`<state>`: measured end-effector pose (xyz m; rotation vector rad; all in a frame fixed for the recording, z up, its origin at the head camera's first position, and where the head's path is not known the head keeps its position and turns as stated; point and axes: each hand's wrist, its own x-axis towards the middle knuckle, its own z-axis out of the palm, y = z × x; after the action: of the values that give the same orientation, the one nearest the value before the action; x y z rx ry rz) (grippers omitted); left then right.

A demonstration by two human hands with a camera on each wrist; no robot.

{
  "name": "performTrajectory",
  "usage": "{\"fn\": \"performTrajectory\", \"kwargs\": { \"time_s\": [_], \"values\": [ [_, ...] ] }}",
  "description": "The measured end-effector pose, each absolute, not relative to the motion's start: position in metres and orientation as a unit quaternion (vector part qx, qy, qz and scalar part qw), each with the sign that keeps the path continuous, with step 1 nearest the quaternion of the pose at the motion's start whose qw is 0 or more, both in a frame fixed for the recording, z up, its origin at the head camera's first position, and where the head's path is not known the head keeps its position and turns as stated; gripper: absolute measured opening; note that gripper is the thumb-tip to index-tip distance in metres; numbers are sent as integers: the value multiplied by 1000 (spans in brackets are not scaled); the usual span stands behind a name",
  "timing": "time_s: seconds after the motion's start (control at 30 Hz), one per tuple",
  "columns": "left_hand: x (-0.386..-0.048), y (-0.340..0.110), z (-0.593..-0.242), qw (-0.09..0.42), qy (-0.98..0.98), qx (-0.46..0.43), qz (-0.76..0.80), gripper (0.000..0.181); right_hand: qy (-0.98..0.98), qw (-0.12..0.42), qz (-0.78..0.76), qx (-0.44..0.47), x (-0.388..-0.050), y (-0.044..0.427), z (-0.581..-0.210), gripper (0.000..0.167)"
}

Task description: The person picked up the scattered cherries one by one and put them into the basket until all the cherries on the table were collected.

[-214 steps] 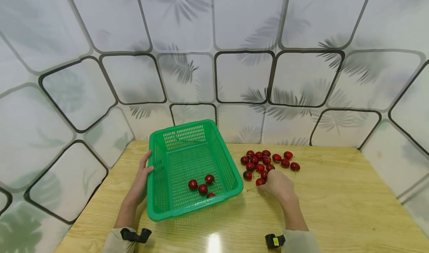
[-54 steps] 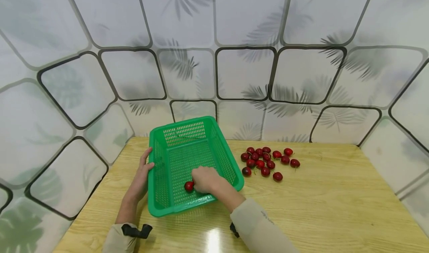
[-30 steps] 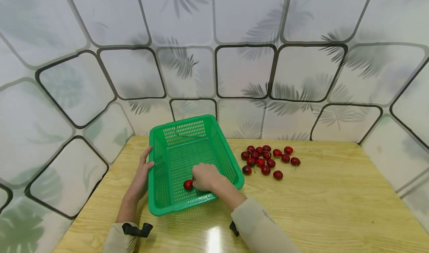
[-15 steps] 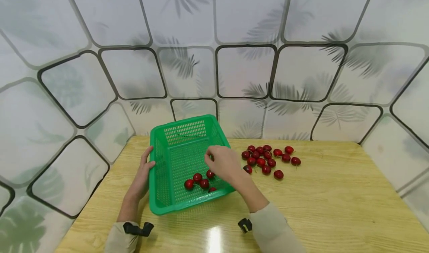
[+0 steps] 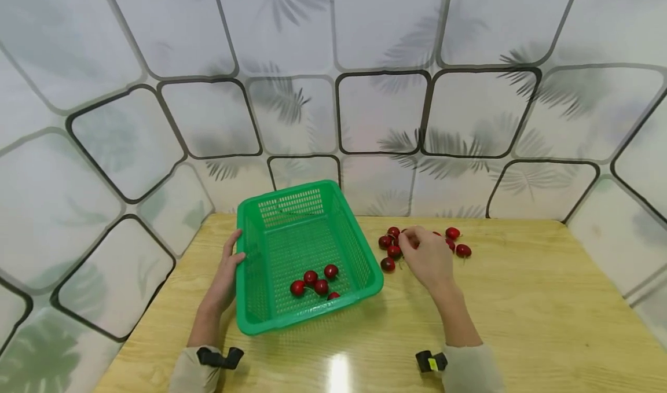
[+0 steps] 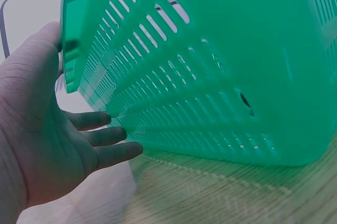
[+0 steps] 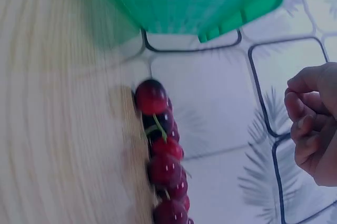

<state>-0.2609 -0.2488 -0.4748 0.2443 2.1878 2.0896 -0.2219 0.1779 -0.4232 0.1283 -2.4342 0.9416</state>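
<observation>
A green plastic basket (image 5: 307, 318) stands on the table with several cherries (image 5: 321, 287) near its front side. My left hand (image 5: 221, 283) rests against the basket's left side. In the left wrist view, its thumb lies at the rim and its other visible fingers are straight beside the slotted wall. My right hand (image 5: 429, 263) is above the loose cherries (image 5: 393, 251) right of the basket and hides part of them. Its fingers (image 7: 308, 129) are curled in the right wrist view, thumb and forefinger close together, with nothing seen between them.
The wooden table (image 5: 521, 300) ends at a wall covering (image 5: 385, 121) printed with leaves and dark outlines. Behind the right hand, a few cherries (image 5: 463, 250) lie at the right of the group.
My right hand has left the basket and moved right, over the loose cherries. Compared with the earliest frame, one more cherry shows in the basket. The left hand has stayed at the rim.
</observation>
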Motion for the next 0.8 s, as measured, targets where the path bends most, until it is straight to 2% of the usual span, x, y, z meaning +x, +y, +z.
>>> {"fn": "performTrajectory", "kwargs": {
  "time_s": [0.33, 0.8],
  "values": [
    [-258, -248, -477, 55, 712, 75, 696, 60, -920, 176, 347, -48, -217, 224, -419, 25],
    [-259, -249, -474, 56, 714, 78, 694, 60, -927, 142, 340, -70, -219, 260, -425, 28]
  ]
}}
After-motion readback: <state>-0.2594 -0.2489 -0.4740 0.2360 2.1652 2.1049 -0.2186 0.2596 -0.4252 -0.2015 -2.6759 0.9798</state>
